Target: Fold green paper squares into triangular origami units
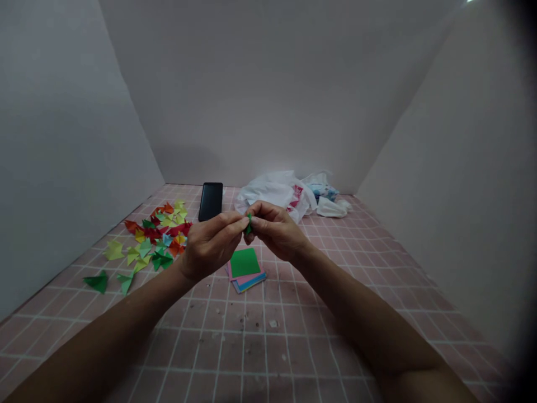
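Observation:
A small folded piece of green paper (249,225) is pinched between my two hands, above the middle of the surface. My left hand (213,240) grips its left side with thumb and fingertips. From the other side my right hand (277,228) closes on it with thumb and forefinger. Most of the paper is hidden by the fingers, so its folded shape is hard to make out. Just below the hands lies a stack of square coloured paper (245,263), green on top, with pink, blue and other edges showing beneath.
Several folded paper pieces (142,246) in red, yellow, green and orange lie scattered at the left. A black phone (211,201) rests flat behind my left hand. Crumpled white plastic bags (272,190) sit at the back. Pale walls enclose the pink checked surface (335,313).

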`<state>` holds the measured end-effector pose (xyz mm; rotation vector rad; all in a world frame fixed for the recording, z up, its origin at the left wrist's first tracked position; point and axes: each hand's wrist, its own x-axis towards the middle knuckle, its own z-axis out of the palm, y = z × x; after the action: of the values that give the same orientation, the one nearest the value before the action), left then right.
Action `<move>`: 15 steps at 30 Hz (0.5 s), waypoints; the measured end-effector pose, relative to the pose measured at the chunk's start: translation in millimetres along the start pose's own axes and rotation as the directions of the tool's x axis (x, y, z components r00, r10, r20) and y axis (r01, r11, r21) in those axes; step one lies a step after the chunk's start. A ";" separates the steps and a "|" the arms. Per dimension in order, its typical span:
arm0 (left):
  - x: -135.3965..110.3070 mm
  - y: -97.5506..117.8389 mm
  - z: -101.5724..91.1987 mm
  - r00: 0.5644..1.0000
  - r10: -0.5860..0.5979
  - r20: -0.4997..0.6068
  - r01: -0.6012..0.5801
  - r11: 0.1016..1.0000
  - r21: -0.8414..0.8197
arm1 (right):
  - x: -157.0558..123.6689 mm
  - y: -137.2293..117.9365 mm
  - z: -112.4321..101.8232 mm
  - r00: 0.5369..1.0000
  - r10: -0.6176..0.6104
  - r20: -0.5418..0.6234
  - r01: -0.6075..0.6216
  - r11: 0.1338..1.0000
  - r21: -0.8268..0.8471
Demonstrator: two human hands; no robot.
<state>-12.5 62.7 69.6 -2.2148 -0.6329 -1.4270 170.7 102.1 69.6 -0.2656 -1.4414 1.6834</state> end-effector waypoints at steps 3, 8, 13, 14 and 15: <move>-1.6 -2.0 -1.0 1.000 0.028 0.006 -0.028 0.999 -0.035 | -0.1 0.2 -0.4 0.999 0.026 0.025 -0.028 0.998 0.064; 1.6 -0.2 2.0 0.998 -0.063 -0.021 0.061 0.994 -0.094 | 1.0 0.2 -2.5 0.998 0.047 0.033 -0.051 0.990 0.131; 9.8 6.6 3.5 0.978 -0.205 -0.045 0.193 0.963 -0.189 | 2.1 0.7 -3.6 0.999 0.041 0.028 -0.044 0.993 0.112; 11.5 8.2 2.6 0.974 -0.226 -0.032 0.216 0.956 -0.197 | 2.1 0.9 -3.8 0.999 0.038 0.029 -0.041 0.994 0.105; 13.1 9.7 1.4 0.970 -0.242 -0.015 0.235 0.951 -0.201 | 2.0 1.2 -3.9 0.999 0.035 0.030 -0.038 0.994 0.100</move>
<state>-1.0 57.6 80.1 -2.3165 -0.7996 -1.7166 171.5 106.3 68.1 -0.2147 -1.3748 1.7902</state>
